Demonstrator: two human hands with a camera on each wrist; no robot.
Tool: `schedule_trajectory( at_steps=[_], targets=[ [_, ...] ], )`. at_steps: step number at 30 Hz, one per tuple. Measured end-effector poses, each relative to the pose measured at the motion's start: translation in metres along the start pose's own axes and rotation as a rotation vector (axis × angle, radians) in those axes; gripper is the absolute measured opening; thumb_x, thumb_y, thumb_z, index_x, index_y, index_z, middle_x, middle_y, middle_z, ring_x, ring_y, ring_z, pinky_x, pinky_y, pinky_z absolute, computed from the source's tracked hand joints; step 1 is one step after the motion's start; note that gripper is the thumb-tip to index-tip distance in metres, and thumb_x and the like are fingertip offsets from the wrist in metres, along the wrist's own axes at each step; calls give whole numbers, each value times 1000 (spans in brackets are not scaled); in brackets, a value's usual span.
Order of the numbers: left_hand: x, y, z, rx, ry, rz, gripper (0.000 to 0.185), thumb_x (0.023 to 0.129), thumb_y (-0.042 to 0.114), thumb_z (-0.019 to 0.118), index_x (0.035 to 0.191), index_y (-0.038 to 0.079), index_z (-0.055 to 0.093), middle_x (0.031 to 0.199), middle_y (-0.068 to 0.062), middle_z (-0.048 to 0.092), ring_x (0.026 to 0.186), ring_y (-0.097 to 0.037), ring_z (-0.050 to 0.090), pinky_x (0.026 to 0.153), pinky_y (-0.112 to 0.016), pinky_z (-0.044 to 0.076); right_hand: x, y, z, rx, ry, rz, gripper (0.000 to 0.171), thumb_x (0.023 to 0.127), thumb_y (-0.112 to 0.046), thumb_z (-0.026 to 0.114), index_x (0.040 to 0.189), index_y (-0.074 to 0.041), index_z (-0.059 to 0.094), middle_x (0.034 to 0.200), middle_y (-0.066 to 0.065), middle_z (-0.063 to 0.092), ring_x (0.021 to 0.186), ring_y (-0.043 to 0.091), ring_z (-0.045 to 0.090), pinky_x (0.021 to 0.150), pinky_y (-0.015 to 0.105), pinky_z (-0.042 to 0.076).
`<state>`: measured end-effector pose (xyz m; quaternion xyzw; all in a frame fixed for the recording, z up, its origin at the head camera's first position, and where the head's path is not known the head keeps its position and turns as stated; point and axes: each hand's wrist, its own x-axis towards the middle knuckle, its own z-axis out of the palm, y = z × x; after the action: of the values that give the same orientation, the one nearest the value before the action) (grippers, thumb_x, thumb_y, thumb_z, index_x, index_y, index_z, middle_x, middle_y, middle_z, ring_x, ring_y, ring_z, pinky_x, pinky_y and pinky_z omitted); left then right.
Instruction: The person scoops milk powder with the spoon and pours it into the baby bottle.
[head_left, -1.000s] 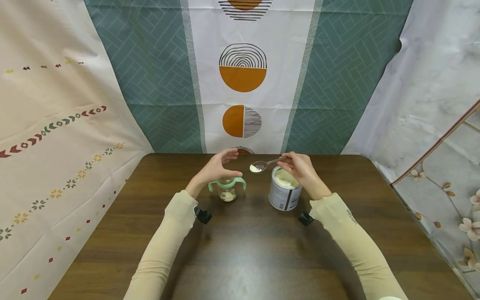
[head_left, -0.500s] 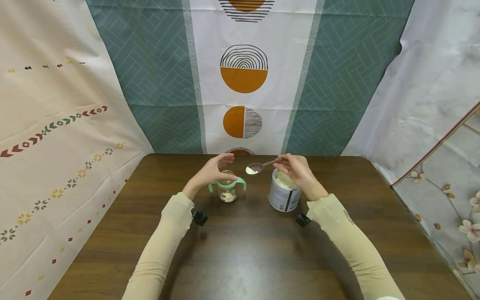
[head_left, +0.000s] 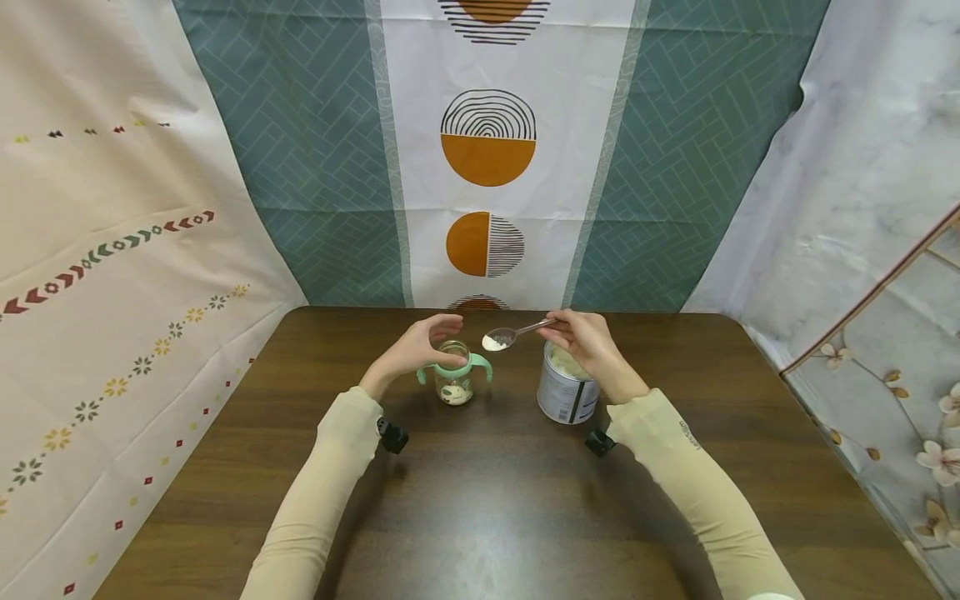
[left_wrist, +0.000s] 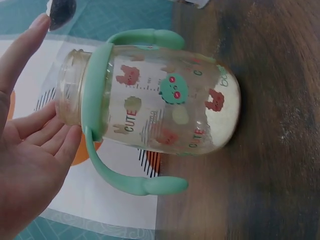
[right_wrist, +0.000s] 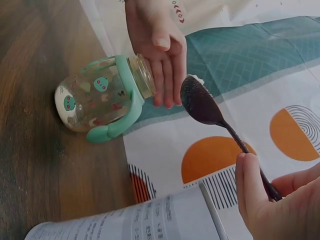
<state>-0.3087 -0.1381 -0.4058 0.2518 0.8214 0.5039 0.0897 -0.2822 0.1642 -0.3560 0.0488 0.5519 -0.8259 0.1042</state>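
The right hand [head_left: 592,340] pinches a spoon [head_left: 510,335] of powder just short of the bottle [head_left: 454,377], powder already inside, cupped by the half-open left hand [head_left: 420,343].

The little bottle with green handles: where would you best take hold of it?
Take the bottle by its two green handles, which loop out on opposite sides, coming in from the sides. It stands upright with its mouth open, and the spoon of powder is above, so the top is best left free.
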Motion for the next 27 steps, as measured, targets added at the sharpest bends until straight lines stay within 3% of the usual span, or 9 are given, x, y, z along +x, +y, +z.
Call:
schedule_trajectory(
  at_steps=[7, 19, 27],
  targets=[
    [-1, -4, 2, 29, -22, -7, 81, 74, 25, 85, 143, 10, 44, 145, -12, 49, 137, -35, 42, 114, -49, 35, 1, 4, 7, 20, -16, -12, 25, 98, -2, 47, 83, -3, 67, 86, 9, 66, 78, 17, 72, 80, 23, 58],
    [-2, -6, 7, 75, 2, 0, 78, 75, 16, 84, 141, 4, 46, 142, -17, 50, 134, -34, 47, 112, -51, 37, 3, 11, 19, -1, -24, -37, 22, 99, -3, 45, 89, -1, 64, 87, 9, 66, 76, 15, 73, 76, 20, 58],
    [-1, -16, 9, 70, 30, 13, 75, 71, 24, 87, 136, 11, 51, 135, -9, 58, 129, -28, 52, 108, -48, 42, 4, 21, 29, 16, -13, -66, 16, 100, -5, 47, 100, 1, 62, 103, 13, 61, 82, 15, 71, 84, 23, 57]
  ],
)
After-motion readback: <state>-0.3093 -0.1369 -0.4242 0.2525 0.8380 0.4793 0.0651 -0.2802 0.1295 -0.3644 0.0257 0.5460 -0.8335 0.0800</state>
